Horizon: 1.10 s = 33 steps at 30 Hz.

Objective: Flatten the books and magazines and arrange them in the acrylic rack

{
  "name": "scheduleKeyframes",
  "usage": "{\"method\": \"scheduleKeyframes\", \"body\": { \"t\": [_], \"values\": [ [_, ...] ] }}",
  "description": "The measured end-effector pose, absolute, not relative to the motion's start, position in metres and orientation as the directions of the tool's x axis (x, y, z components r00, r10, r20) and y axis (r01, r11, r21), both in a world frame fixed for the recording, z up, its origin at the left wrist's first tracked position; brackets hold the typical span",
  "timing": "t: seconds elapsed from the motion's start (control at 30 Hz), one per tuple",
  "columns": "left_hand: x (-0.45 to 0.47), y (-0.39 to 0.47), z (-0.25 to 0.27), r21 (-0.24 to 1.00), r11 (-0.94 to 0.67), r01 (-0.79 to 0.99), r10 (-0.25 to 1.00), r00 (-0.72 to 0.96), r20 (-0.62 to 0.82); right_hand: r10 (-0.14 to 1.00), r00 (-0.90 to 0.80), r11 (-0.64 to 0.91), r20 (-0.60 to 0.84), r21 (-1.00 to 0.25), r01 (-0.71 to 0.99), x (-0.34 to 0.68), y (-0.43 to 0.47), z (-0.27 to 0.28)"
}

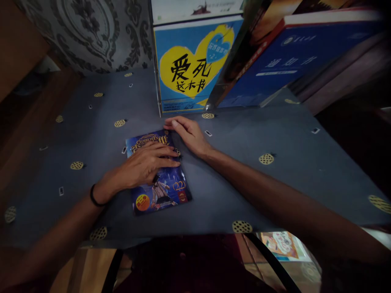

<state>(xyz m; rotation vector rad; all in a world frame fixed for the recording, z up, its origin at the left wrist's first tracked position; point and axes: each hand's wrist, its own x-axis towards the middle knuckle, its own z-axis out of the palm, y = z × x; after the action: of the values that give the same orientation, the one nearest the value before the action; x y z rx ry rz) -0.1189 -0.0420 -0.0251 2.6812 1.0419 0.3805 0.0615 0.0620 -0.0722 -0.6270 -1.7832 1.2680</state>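
Observation:
A dark blue comic-style book [161,191] lies closed on the table, with "(22)" and a cartoon figure on its cover. Across its upper middle rests my left hand [149,162], palm down with the fingers stretched out. A black band circles that wrist. My right hand [191,136] lies on its side by the book's upper right corner, fingers extended toward the left and nothing seen in them. Whether its fingertips touch the book's edge I cannot tell.
The grey-blue tablecloth [229,175] has yellow pineapple prints. Behind my hands stand a blue book with a yellow heart [195,69] and a large blue folder [275,61]. A patterned curtain [88,32] hangs behind. Below the table edge lies a colourful book [281,246].

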Motion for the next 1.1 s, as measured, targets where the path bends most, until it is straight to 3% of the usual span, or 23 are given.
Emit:
{"method": "scheduleKeyframes", "body": {
  "t": [0.63, 0.8, 0.97, 1.1],
  "values": [
    [-0.097, -0.081, -0.011, 0.356, -0.729, 0.584, 0.635, 0.771, 0.036, 0.771, -0.526, 0.403, 0.359, -0.915, -0.033, 0.061, 0.063, -0.073],
    [-0.085, -0.093, -0.005, 0.233, -0.750, 0.619, 0.638, 0.770, 0.007, 0.765, -0.521, 0.410, 0.380, -0.910, -0.062, 0.060, 0.064, -0.074],
    [-0.077, -0.107, -0.001, 0.212, -0.778, 0.592, 0.604, 0.797, -0.010, 0.752, -0.516, 0.457, 0.410, -0.889, -0.040, 0.060, 0.065, -0.075],
    [-0.070, -0.125, -0.007, 0.113, -0.749, 0.653, 0.659, 0.751, 0.034, 0.742, -0.521, 0.498, 0.422, -0.867, 0.006, 0.061, 0.063, -0.073]
  ]
}}
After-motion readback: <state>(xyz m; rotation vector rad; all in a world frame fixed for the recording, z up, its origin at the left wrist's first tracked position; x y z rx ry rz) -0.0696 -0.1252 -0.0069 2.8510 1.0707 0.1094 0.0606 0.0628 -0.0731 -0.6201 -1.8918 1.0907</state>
